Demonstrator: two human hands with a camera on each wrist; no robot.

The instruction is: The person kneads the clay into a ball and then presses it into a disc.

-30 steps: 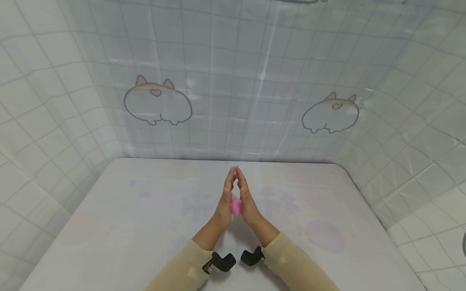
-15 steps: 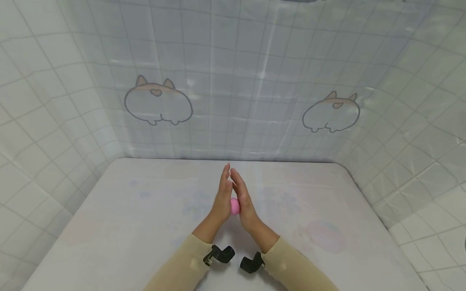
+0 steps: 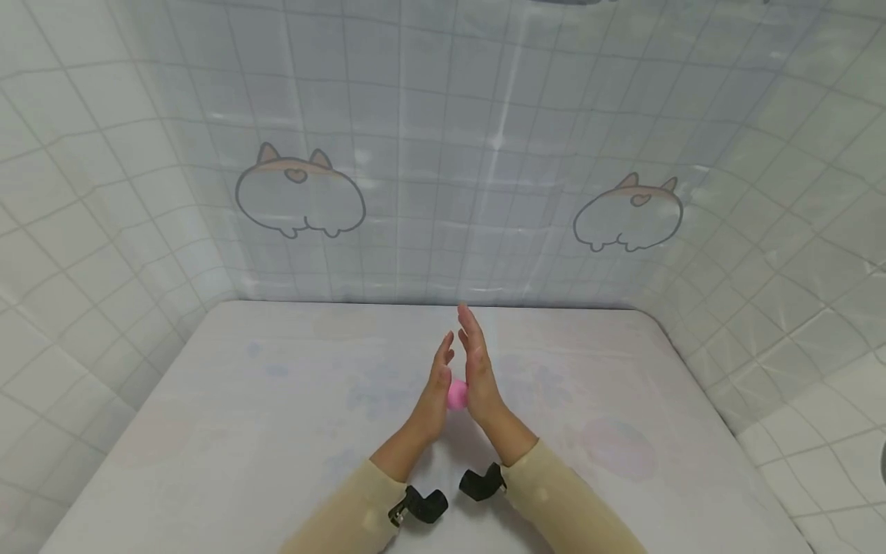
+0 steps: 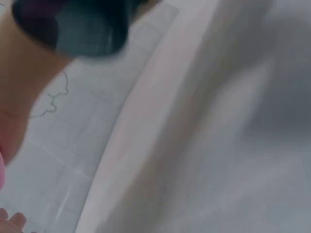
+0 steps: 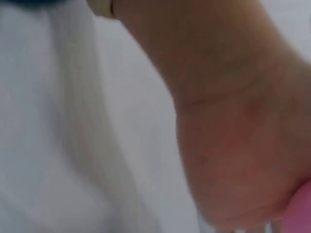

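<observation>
Ball (image 3: 457, 395) between left hand (image 3: 433, 394) and right hand (image 3: 481, 385).

From where I sit: both hands face palm to palm, fingers straight, curled round nothing; the gap between them is narrow, filled by the pink ball near the heels of the palms. I judge it is pressure from both sides that keeps the ball there, since no finger hooks it. Right fingertips reach farther forward than left, so the palms sit offset. Can't tell whether the ball clears the table (image 3: 277, 446). Forearms slant inward in pale sleeves (image 3: 349, 508), probably to bring the palms together on the midline. Black cameras (image 3: 425, 505) sit on the inner cuffs, presumably to watch the palms. Beyond the table, a grid-patterned sheet (image 3: 443, 192) stands as backdrop.
</observation>
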